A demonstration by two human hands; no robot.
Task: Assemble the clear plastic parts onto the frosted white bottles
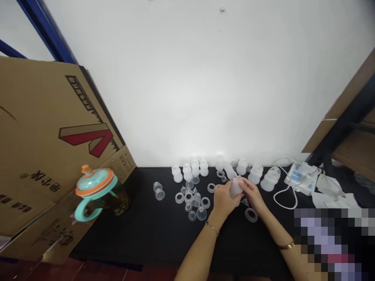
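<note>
My left hand (223,200) is wrapped round a small whitish bottle (236,188) held just above the black table. The fingers of my right hand (252,195) press on the same bottle from the right, near its top. Left of my hands lie several clear nipples and caps (201,213) and several translucent rings (179,198). One more ring (251,215) lies beneath my right wrist. White bottles (187,171) stand in a row along the wall, and some on the right (270,179) have clear tops.
A pitcher with a turquoise and orange lid (95,182) stands at the left beside a large cardboard box (38,136). At the right lie a white package (303,177), a white cable (285,206) and crumpled white sheets (334,195). A white wall (199,89) rises behind the table (140,238).
</note>
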